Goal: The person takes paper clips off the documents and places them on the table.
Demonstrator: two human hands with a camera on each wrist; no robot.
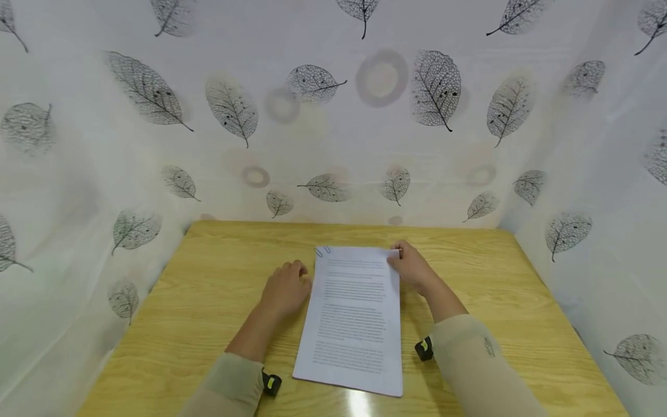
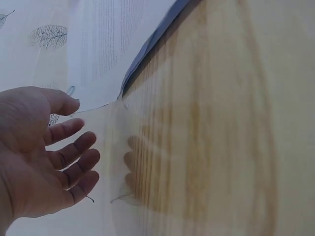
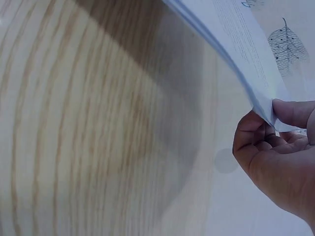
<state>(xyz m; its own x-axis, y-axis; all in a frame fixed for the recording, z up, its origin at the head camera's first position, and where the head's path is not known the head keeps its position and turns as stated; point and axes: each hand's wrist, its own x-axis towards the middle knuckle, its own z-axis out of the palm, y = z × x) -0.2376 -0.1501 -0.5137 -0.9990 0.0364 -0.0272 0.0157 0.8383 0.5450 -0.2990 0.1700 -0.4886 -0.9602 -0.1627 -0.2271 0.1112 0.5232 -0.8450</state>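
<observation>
A stack of printed paper (image 1: 350,324) lies on the wooden table in front of me, its far edge facing the wall. Two paper clips (image 1: 323,251) sit at its far left corner. My right hand (image 1: 413,267) pinches the far right corner between thumb and curled fingers; in the right wrist view the thumb (image 3: 293,113) is on top and the sheets bend up there. Beside the upper left edge is my left hand (image 1: 286,288), holding nothing. Its fingers (image 2: 81,147) are loosely bent in the left wrist view, close to the stack's clipped corner.
The wooden table (image 1: 219,301) is glossy and reflects light near its front edge. A white leaf-patterned sheet (image 1: 333,133) hangs behind it and along both sides. Each wrist wears a small black device (image 1: 424,348) by the sleeve cuff.
</observation>
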